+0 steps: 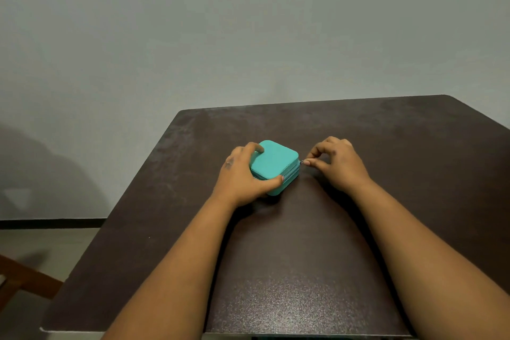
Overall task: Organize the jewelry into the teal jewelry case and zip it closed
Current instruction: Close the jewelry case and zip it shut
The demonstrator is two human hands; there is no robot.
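The teal jewelry case (276, 165) sits lid-down-closed on the dark brown table (303, 257), lying between the person's two hands. The left hand (242, 176) wraps around the case's near-left corner: its fingers curl over the far edge of the lid while the thumb (271, 182) presses along the near side, so the case is gripped and held flat against the tabletop. Just off the case's right side, the right hand (336, 165) pinches a small metal zipper pull (301, 162) between thumb and forefinger, the other fingers curled loosely behind. The pull lies at the case's right corner, level with the dark zipper seam that runs round the middle of the case. How much of that seam is drawn together I cannot tell from here. Both bare forearms reach in from the near edge of the table. Past the left hand, at the lower left, a piece of wooden chair (24, 281) shows on the floor beside the table, and a plain grey wall (248, 22) stands behind.
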